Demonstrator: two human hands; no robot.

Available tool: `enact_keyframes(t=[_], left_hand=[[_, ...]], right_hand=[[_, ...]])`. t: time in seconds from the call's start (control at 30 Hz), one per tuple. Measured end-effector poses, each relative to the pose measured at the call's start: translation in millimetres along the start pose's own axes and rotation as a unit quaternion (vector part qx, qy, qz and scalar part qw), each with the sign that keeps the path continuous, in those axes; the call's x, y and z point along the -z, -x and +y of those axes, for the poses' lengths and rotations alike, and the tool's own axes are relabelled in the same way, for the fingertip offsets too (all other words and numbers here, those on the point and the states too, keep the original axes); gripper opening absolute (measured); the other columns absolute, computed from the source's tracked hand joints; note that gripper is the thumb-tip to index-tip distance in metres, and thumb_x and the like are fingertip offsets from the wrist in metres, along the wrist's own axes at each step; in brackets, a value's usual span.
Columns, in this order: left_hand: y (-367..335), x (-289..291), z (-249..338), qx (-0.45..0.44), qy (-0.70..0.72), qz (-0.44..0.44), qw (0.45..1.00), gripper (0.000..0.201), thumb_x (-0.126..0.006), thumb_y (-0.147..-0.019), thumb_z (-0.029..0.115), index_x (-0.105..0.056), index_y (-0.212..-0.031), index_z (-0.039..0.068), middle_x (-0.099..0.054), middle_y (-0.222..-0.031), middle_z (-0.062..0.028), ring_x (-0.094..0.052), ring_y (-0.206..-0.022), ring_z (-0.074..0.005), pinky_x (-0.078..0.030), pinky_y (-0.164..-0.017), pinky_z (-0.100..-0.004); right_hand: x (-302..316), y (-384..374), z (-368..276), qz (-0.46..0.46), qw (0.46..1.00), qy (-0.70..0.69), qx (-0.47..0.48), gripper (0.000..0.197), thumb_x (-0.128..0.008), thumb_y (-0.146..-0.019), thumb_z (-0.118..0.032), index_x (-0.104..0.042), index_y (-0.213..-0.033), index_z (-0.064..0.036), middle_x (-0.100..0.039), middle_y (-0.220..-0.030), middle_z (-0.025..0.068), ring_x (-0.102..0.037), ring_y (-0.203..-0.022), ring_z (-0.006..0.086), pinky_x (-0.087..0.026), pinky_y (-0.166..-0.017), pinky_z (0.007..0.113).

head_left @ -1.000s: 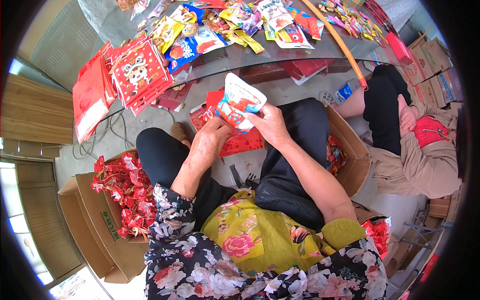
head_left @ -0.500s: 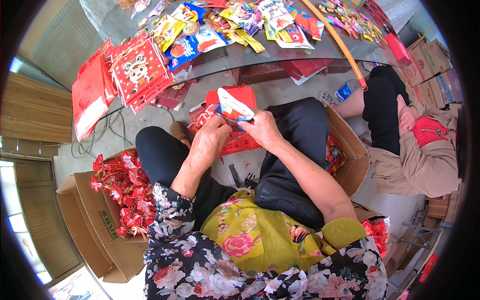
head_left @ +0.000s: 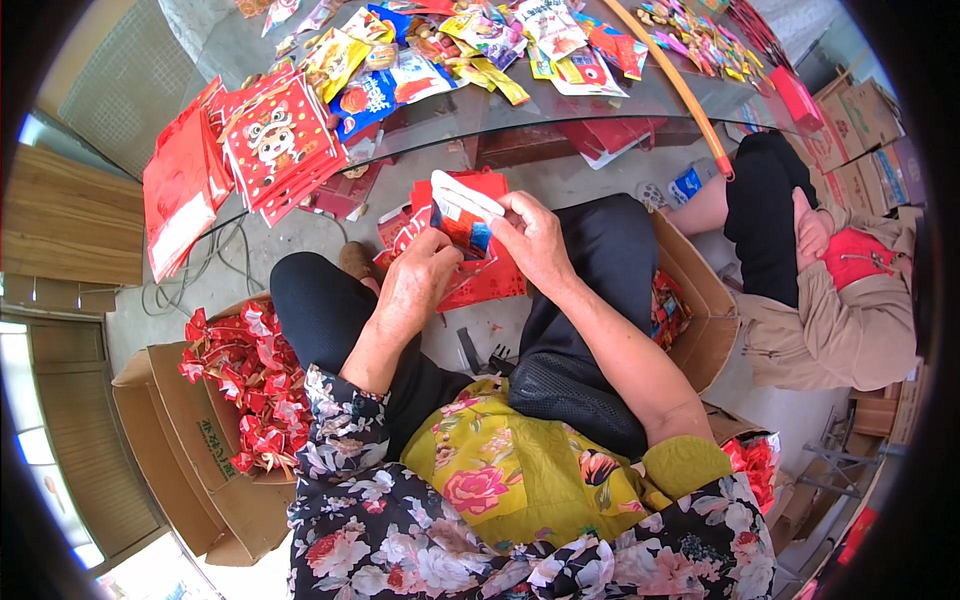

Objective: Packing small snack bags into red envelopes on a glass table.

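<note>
Between my knees, a red paper gift bag (head_left: 488, 284) is held up by my left hand (head_left: 422, 272), whose fingers are closed on its near edge. A small snack packet (head_left: 462, 222), white, red and blue, tilts at the bag's mouth. My right hand (head_left: 535, 242) pinches the packet's right edge between thumb and fingers. The packet's lower part dips behind the bag's edge and my left fingers, so its bottom is hidden.
A glass table (head_left: 440, 128) ahead bears snack packets, stacked red gift bags (head_left: 280, 140) and an orange stick (head_left: 680, 80) jutting over its edge. A cardboard box (head_left: 180, 440) of red-wrapped pieces stands left, another box (head_left: 708, 310) right. A seated person (head_left: 830, 290) is at right.
My right hand has risen slightly, and the packet has turned to show more of its face. My left hand keeps nearly the same place on the bag.
</note>
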State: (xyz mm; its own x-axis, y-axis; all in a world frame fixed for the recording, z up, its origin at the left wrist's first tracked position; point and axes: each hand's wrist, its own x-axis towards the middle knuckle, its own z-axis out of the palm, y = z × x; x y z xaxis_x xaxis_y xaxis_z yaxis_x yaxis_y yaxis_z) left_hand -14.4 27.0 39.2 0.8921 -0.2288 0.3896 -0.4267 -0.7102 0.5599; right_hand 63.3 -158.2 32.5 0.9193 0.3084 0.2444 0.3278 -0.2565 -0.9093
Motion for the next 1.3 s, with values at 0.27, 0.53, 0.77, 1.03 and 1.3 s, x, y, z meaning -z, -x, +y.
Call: enact_keyframes(t=[0.27,0.53,0.77,1.03,1.3], left_hand=[[2,-2,-3,0.031,0.019,-0.016,0.999,0.013,-0.064,-0.08,-0.004,-0.064,-0.092,0.001,-0.058,-0.095,-0.0131,-0.062,-0.087,-0.0322,-0.051,-0.075,-0.0377],[1,-3,-1,0.037,0.03,-0.018,0.999,0.012,-0.064,-0.08,-0.002,-0.064,-0.092,0.001,-0.058,-0.094,-0.0128,-0.062,-0.086,-0.0324,-0.051,-0.076,-0.0373],[1,-5,-3,0.017,0.024,0.003,1.0,0.011,-0.065,-0.079,-0.002,-0.065,-0.09,0.0,-0.057,-0.092,-0.0136,-0.063,-0.082,-0.0328,-0.052,-0.072,-0.0384],[1,-7,-3,0.027,0.024,0.008,0.999,0.011,-0.064,-0.079,-0.004,-0.065,-0.089,0.0,-0.057,-0.093,-0.0135,-0.063,-0.083,-0.0332,-0.052,-0.071,-0.0387],[4,-6,-7,0.027,0.016,0.019,0.999,0.011,-0.064,-0.079,-0.004,-0.065,-0.089,0.0,-0.058,-0.093,-0.0139,-0.063,-0.082,-0.0336,-0.052,-0.07,-0.0391]], right_hand=[[0,4,12,-0.021,0.996,0.081,0.036,0.016,-0.065,-0.081,-0.011,-0.059,-0.087,0.0021,-0.06,-0.086,0.0121,-0.063,-0.078,0.0241,-0.048,-0.072,0.032],[-7,10,23,-0.022,0.987,-0.122,-0.106,0.017,-0.067,-0.084,-0.013,-0.063,-0.084,0.0032,-0.065,-0.086,0.0069,-0.06,-0.079,0.01,-0.045,-0.074,0.025],[-6,9,28,-0.028,0.954,-0.212,-0.209,0.013,-0.066,-0.086,-0.015,-0.067,-0.088,-0.0019,-0.069,-0.088,0.0038,-0.061,-0.084,0.0095,-0.046,-0.076,0.027],[-10,15,35,-0.072,0.939,-0.224,-0.251,0.017,-0.067,-0.087,-0.019,-0.068,-0.088,-0.0022,-0.068,-0.087,0.0021,-0.059,-0.077,0.0088,-0.045,-0.07,0.027],[-5,13,25,-0.212,0.955,0.055,-0.202,0.028,-0.068,-0.081,-0.027,-0.068,-0.09,-0.0001,-0.065,-0.08,0.0199,-0.066,-0.074,0.0222,-0.048,-0.07,0.035]])
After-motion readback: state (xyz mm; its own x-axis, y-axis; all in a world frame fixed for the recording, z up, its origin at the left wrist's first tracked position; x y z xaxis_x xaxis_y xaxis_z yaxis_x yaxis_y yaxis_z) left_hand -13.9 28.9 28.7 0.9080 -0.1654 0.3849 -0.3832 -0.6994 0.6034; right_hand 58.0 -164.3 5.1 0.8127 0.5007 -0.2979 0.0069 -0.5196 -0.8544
